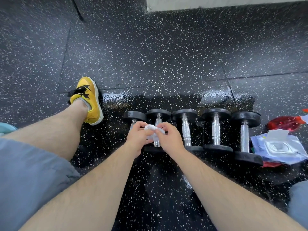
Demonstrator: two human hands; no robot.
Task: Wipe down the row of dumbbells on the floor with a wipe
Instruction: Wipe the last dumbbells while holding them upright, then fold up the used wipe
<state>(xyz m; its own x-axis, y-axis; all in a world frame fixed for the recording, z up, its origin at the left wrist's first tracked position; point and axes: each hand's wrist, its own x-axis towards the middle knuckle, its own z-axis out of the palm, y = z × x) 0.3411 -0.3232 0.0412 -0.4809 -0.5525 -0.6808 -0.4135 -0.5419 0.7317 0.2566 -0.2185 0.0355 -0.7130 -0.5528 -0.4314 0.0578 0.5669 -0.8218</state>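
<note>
Dumbbells [186,129]: five in a row on the floor [150,55], 3 o'clock of my yellow shoe [90,99] | wipe [150,127] bunched over the second one, pinched by my left grip [137,136] and right grip [169,137], fingers curled on it | open floor at 12 o'clock | wipe pack [280,145] at row's 3 o'clock, writing unreadable

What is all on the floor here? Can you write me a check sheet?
Surface: black speckled floor, shiny around the dumbbells.
Job's things: five dumbbells in a row; white wipe bunched above the second from left.
Clutter: wipes pack and a red object at the row's right end.
Hands: left hand and right hand both pinch the wipe.
Cables: nothing seen.
Surroundings: yellow shoe left of the row; pale ledge at the top.
</note>
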